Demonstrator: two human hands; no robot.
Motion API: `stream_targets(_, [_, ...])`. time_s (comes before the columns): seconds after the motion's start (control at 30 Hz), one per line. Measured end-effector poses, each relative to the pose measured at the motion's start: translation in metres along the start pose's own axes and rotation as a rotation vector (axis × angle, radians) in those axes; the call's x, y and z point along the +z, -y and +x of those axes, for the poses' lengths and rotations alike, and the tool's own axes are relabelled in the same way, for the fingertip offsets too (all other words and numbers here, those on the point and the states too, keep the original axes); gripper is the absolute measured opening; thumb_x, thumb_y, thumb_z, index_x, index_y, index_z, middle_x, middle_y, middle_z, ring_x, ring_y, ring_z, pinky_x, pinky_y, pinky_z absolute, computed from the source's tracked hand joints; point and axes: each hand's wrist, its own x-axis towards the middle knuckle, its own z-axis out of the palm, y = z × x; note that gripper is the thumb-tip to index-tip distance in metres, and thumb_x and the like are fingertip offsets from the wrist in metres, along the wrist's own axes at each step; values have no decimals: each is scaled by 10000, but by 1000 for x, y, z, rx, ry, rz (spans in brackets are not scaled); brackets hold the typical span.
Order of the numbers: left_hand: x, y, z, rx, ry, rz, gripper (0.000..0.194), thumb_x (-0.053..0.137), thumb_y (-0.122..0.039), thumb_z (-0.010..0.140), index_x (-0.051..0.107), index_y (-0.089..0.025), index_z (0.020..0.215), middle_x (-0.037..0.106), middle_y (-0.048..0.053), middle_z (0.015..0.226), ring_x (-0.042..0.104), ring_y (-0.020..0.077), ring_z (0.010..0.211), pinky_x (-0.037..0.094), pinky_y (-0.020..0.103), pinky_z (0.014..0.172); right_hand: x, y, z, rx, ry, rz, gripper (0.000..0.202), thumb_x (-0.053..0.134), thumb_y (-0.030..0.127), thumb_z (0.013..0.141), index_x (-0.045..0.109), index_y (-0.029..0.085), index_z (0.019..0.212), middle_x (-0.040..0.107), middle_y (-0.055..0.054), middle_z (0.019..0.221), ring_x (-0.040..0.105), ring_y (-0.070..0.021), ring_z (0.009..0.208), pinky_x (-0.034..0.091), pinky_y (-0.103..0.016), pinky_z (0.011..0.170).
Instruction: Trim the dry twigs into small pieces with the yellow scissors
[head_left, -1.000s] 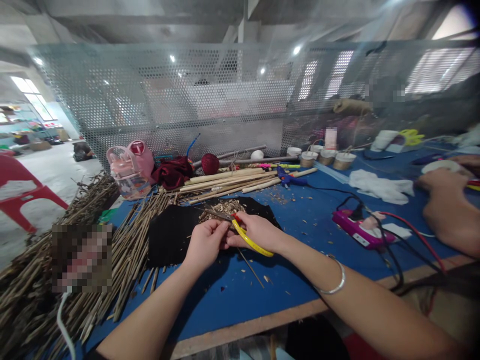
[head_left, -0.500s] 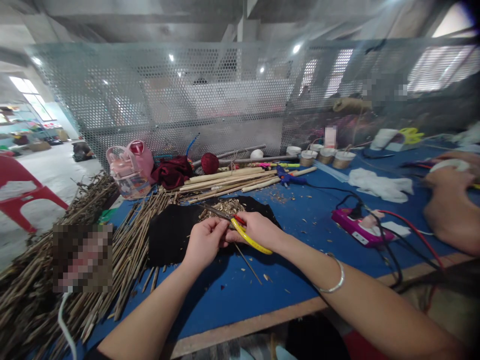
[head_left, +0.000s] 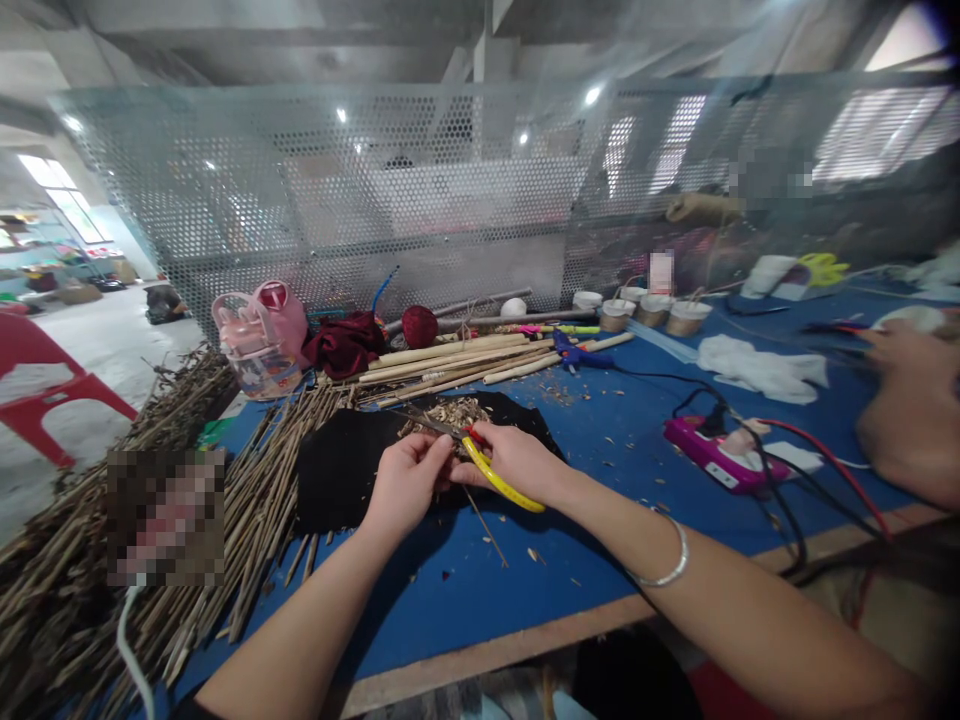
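My right hand (head_left: 517,462) is closed round a pair of scissors (head_left: 504,482) with yellow handles and a bit of red near the pivot. Their dark blades point up and left, past the fingers of my left hand (head_left: 409,485). Pinched in my left fingers is a thin dry stem (head_left: 486,525), whose lower end slants down over the blue table. Just beyond the blades, a heap of short cut stem pieces (head_left: 454,412) lies on a black cloth (head_left: 337,470). My fingers hide where the stem meets the blades.
Long dry stalks (head_left: 262,500) cover the left side. Pale sticks (head_left: 457,358) and a blue glue gun (head_left: 574,353) lie behind the cloth. At right are a magenta power strip (head_left: 720,455) with cables, white gloves (head_left: 761,368) and another person's hand (head_left: 911,350).
The stem's lower end has swung slightly left. My two hands stay almost in place, with the scissors still held. The other person's hand at right has shifted a little.
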Motion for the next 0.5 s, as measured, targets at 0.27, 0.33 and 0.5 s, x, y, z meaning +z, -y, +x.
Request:
stream_targets(0.27, [0, 3, 1, -69, 132, -40, 359, 622, -465, 673, 617, -115, 753, 586, 13, 593, 505, 74, 478, 434, 184, 471, 1, 1, 1, 65, 19, 7, 490, 557, 663, 637, 549, 192, 772, 581, -14, 696, 476, -120, 575, 261, -214, 491])
stream_targets(0.33, [0, 4, 1, -60, 114, -33, 349, 620, -457, 678, 615, -116, 751, 580, 5, 582, 496, 69, 469, 430, 184, 469, -1, 1, 0, 52, 17, -17, 500, 551, 674, 633, 540, 191, 763, 577, -17, 691, 483, -126, 577, 258, -216, 488])
stream_targets(0.5, [-2, 4, 2, 1, 25, 35, 315, 622, -426, 682, 606, -112, 670, 581, 12, 565, 491, 78, 471, 406, 184, 455, -3, 1, -1, -37, 19, -46, 572, 550, 689, 625, 511, 187, 896, 593, -41, 777, 539, -164, 667, 296, -230, 536])
